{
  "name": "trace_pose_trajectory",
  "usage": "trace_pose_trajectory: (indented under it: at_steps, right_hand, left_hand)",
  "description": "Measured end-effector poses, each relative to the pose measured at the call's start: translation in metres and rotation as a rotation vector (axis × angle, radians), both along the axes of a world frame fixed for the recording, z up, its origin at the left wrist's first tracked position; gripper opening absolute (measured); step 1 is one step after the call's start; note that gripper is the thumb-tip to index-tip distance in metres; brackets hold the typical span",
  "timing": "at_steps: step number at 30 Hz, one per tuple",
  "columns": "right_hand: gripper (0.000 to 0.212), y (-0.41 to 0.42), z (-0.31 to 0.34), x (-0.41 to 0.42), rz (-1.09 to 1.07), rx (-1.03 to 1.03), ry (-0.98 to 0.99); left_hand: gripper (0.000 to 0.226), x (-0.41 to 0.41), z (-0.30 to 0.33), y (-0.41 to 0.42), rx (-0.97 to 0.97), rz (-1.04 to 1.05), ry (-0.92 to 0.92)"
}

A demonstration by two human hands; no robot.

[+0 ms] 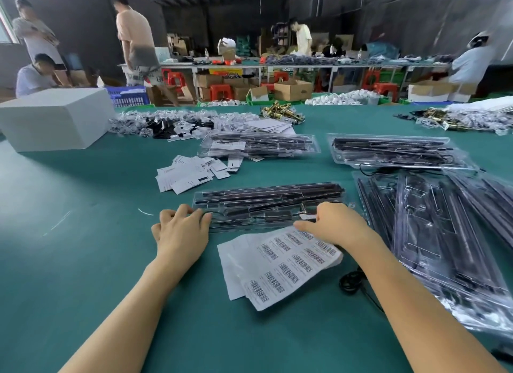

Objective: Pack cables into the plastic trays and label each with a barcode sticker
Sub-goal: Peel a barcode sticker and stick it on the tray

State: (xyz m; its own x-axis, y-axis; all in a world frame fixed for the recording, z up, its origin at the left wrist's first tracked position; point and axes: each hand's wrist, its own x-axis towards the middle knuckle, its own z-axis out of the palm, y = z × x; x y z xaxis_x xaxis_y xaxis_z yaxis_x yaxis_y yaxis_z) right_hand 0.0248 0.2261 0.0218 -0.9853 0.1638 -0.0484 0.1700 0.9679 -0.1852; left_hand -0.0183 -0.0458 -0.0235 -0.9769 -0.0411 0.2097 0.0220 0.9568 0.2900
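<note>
Much of the scene is hard to read: the heap of clear plastic trays [444,233] on the right runs off the frame edge and is smeared by blur, so their contents cannot be told apart, and the small black cable [350,281] coiled beside the right forearm is partly hidden behind that arm. The barcode sticker sheets [280,264] lie on the green table [83,206] between the two arms; black barcodes in rows show plainly, but the small print under each is too fine to read. The loose white cards [191,174] further back carry dark marks that are likewise illegible. The tray in work [266,206], a clear tray holding long black parts and a cable, lies crosswise just beyond the sheets. The left hand [181,228] rests at its left end, fingers gently bent with the tips touching the tray's edge, gripping nothing. The right hand [333,222] lies over the tray's right end, fingers curled downward at the top edge of the sheets; whether it pinches a sticker cannot be made out, since its fingertips are hidden beneath the hand. Two more filled trays [261,146] lie further back, and a white box [55,119] stands far left.
</note>
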Motion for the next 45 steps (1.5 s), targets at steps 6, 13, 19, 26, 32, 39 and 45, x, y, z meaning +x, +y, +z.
trace_pose_trajectory:
  at_steps: [6,13,19,26,32,39,45]
  right_hand:
    - [0.086,-0.006,0.000,0.000,0.007,-0.208,-0.155]
    - [0.033,-0.003,0.002,-0.003,-0.014,-0.316,-0.210]
    - [0.009,0.012,0.019,-0.001,-0.022,-0.868,-0.170]
    - [0.008,0.014,0.007,-0.015,-0.221,-1.368,0.362]
    - [0.012,0.022,-0.002,-0.017,-0.309,-1.511,0.394]
    - [0.007,0.018,0.003,-0.015,-0.155,-1.608,0.174]
    - [0.005,0.013,0.001,-0.013,-0.062,-1.583,0.080]
  left_hand:
    - [0.040,0.008,-0.001,0.009,-0.065,0.028,0.026]
    - [0.035,0.008,-0.002,0.012,-0.026,0.015,0.085]
    - [0.034,0.008,0.000,0.012,0.098,0.004,0.129]
    - [0.030,0.010,0.002,0.014,0.233,-0.008,0.206]
    - [0.028,0.012,0.002,0.018,0.302,-0.108,0.315]
    - [0.070,0.024,0.009,0.030,0.592,-0.378,0.173]
    - [0.082,0.033,0.013,0.046,0.918,-0.392,-0.048]
